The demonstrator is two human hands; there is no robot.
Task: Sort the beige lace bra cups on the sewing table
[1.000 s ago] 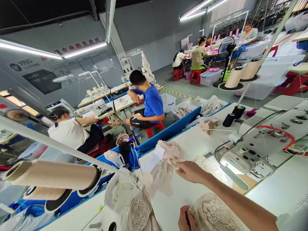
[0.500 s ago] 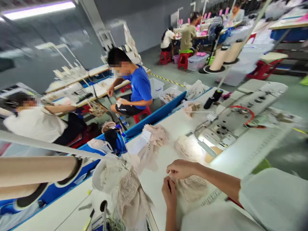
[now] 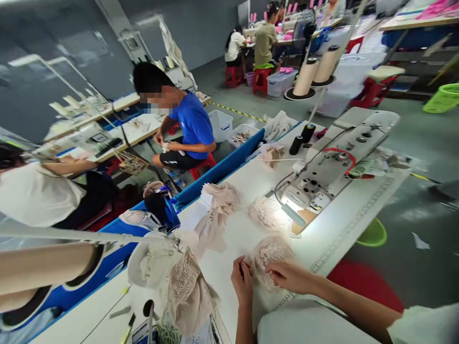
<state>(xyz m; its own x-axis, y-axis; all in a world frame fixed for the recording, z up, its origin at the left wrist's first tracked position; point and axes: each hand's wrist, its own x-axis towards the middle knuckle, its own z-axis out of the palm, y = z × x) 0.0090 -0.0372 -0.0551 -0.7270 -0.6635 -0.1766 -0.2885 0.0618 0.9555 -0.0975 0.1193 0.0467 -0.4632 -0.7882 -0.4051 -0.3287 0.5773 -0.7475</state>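
A beige lace bra cup (image 3: 270,251) lies on the white sewing table before me. My left hand (image 3: 243,282) is at its left edge, fingers curled closed and apparently pinching that edge. Over the cup's lower right part is my right hand (image 3: 287,275), its thumb and fingers pressed together; whatever they hold is too small to make out. A second lace cup (image 3: 267,213) rests just beyond, beside the lit needle area of the sewing machine (image 3: 311,191). To the left stands a pile of beige fabric pieces (image 3: 220,200).
More lace fabric (image 3: 186,286) drapes near a white bowl (image 3: 138,263) at left. Large thread cones (image 3: 43,267) stick in at lower left. A blue trough (image 3: 222,167) edges the table. Beyond it sits a person in blue (image 3: 193,122). A green basket (image 3: 373,232) is below the right edge.
My hands, together half a second ago, are now apart; the right one has moved right, over the lace cup. The camera view has shifted a little.
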